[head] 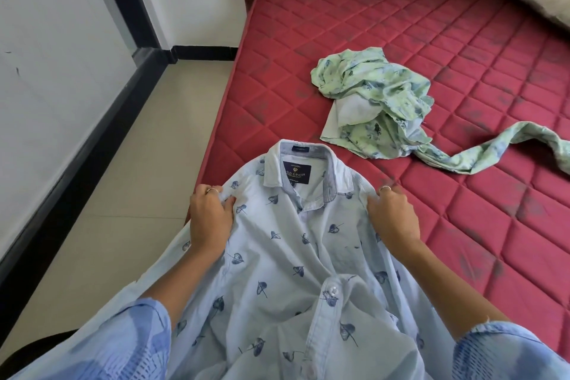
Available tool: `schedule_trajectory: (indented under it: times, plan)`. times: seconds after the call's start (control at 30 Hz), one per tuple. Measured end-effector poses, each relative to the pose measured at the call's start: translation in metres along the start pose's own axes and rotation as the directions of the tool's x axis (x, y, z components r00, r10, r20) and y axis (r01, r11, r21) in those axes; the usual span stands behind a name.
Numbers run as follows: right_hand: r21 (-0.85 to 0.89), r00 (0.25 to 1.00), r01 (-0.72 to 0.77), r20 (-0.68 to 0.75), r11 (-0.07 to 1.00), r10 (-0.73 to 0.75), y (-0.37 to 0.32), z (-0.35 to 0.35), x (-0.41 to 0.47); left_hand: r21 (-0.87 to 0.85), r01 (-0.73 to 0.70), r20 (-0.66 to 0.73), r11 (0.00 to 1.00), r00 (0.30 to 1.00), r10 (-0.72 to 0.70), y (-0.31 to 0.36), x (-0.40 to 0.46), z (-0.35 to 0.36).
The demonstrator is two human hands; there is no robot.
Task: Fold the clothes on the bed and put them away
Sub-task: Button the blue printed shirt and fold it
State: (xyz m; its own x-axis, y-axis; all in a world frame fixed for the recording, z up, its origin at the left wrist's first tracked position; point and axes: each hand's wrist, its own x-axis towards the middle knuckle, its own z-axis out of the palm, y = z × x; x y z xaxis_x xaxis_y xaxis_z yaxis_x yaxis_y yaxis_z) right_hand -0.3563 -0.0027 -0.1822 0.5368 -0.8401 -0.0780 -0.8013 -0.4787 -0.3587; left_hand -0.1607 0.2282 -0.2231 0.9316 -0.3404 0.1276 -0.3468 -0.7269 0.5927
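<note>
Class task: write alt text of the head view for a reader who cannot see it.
Two hands, left hand and right hand, grip the shoulders of a pale blue leaf-print shirt over a red quilted mattress. A crumpled green floral garment lies beyond it.

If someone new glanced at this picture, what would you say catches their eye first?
Most likely the pale blue shirt with dark leaf prints, spread front and centre at the near edge of the bed, with the left hand and right hand gripping its shoulders on either side of the collar. Next, the crumpled green floral garment lying beyond it on the red quilted mattress, one strip trailing off to the right.
</note>
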Motion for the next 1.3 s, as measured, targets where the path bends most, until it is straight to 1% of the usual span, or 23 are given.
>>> schedule_trajectory:
  times: [0.1, 0.2, 0.23, 0.27, 0.3, 0.37, 0.43, 0.47, 0.53, 0.6, 0.63, 0.67, 0.77, 0.87, 0.93, 1.0, 1.07, 1.1, 1.13, 1.2, 1.23, 1.27, 1.3]
  plan:
    - [-0.046, 0.999, 0.036, -0.014, 0.998, -0.037, -0.003, -0.001, -0.001, 0.074, -0.064, -0.009, 0.995, 0.998, 0.064, 0.003, 0.000, -0.002]
    - [-0.001, 0.998, 0.024, -0.049, 1.000, -0.024, 0.000, -0.003, -0.001, 0.239, -0.162, 0.014, 0.958, 0.987, 0.163, 0.005, 0.000, -0.004]
    - [0.022, 0.997, 0.023, -0.079, 0.999, -0.021, 0.001, -0.006, -0.001, 0.278, -0.194, 0.033, 0.941, 0.981, 0.192, 0.007, 0.001, -0.007]
    - [0.037, 0.995, 0.029, -0.101, 0.999, -0.026, 0.002, -0.007, -0.003, 0.279, -0.201, 0.034, 0.939, 0.979, 0.199, 0.007, 0.002, -0.010]
    - [0.050, 0.992, 0.044, -0.122, 0.998, -0.037, 0.002, -0.012, -0.006, 0.236, -0.185, 0.025, 0.954, 0.983, 0.185, 0.008, 0.005, -0.014]
    - [0.078, 0.988, 0.061, -0.145, 0.995, -0.049, 0.002, -0.021, -0.012, 0.064, -0.084, -0.012, 0.994, 0.996, 0.085, 0.012, 0.011, -0.024]
    - [0.086, 0.983, 0.085, -0.170, 0.993, -0.069, 0.003, -0.036, -0.016, -0.098, 0.008, -0.061, 0.995, 0.998, -0.014, 0.024, 0.017, -0.045]
    - [0.070, 0.976, 0.119, -0.190, 0.991, -0.104, 0.003, -0.046, -0.018, -0.149, 0.022, -0.084, 0.989, 0.996, -0.034, 0.032, 0.020, -0.060]
    - [-0.011, 0.943, 0.238, -0.235, 0.971, -0.234, 0.003, -0.068, -0.019, -0.210, 0.005, -0.129, 0.978, 0.991, -0.032, 0.049, 0.030, -0.091]
    - [-0.098, 0.889, 0.363, -0.263, 0.927, -0.376, 0.002, -0.096, -0.021, -0.249, -0.048, -0.178, 0.967, 0.984, 0.003, 0.069, 0.040, -0.128]
    - [-0.137, 0.863, 0.399, -0.278, 0.907, -0.422, -0.001, -0.114, -0.022, -0.267, -0.078, -0.212, 0.961, 0.977, 0.020, 0.081, 0.044, -0.149]
    - [-0.165, 0.851, 0.404, -0.294, 0.900, -0.435, -0.004, -0.131, -0.021, -0.276, -0.099, -0.244, 0.956, 0.969, 0.030, 0.093, 0.049, -0.168]
    - [-0.158, 0.820, 0.352, -0.422, 0.922, -0.386, -0.020, -0.191, -0.021, -0.259, -0.205, -0.361, 0.944, 0.927, 0.102, 0.129, 0.060, -0.230]
    - [-0.072, 0.774, 0.319, -0.555, 0.945, -0.304, -0.044, -0.262, -0.023, -0.203, -0.320, -0.465, 0.925, 0.863, 0.197, 0.171, 0.063, -0.295]
    - [-0.014, 0.740, 0.339, -0.613, 0.941, -0.276, -0.061, -0.312, -0.029, -0.175, -0.387, -0.531, 0.905, 0.811, 0.244, 0.202, 0.061, -0.339]
    - [0.042, 0.694, 0.383, -0.673, 0.923, -0.257, -0.077, -0.367, -0.040, -0.149, -0.443, -0.611, 0.884, 0.744, 0.270, 0.233, 0.057, -0.386]
    - [0.125, 0.654, 0.453, -0.720, 0.882, -0.234, -0.090, -0.417, -0.055, -0.118, -0.481, -0.675, 0.869, 0.680, 0.285, 0.259, 0.053, -0.427]
    - [0.184, 0.641, 0.493, -0.737, 0.850, -0.213, -0.096, -0.441, -0.064, -0.105, -0.498, -0.691, 0.861, 0.659, 0.297, 0.271, 0.051, -0.447]
    - [0.242, 0.637, 0.516, -0.749, 0.822, -0.179, -0.100, -0.461, -0.068, -0.098, -0.498, -0.684, 0.862, 0.663, 0.306, 0.281, 0.051, -0.465]
    - [0.324, 0.622, 0.547, -0.775, 0.772, -0.115, -0.109, -0.496, -0.081, -0.116, -0.489, -0.657, 0.865, 0.691, 0.302, 0.299, 0.047, -0.498]
    - [0.347, 0.606, 0.572, -0.789, 0.743, -0.098, -0.113, -0.512, -0.089, -0.129, -0.498, -0.674, 0.858, 0.678, 0.292, 0.308, 0.042, -0.513]
    - [0.368, 0.599, 0.592, -0.796, 0.717, -0.086, -0.118, -0.526, -0.094, -0.137, -0.507, -0.710, 0.851, 0.650, 0.273, 0.315, 0.037, -0.526]
    - [0.385, 0.583, 0.619, -0.809, 0.684, -0.072, -0.122, -0.541, -0.103, -0.136, -0.528, -0.762, 0.838, 0.597, 0.252, 0.324, 0.029, -0.538]
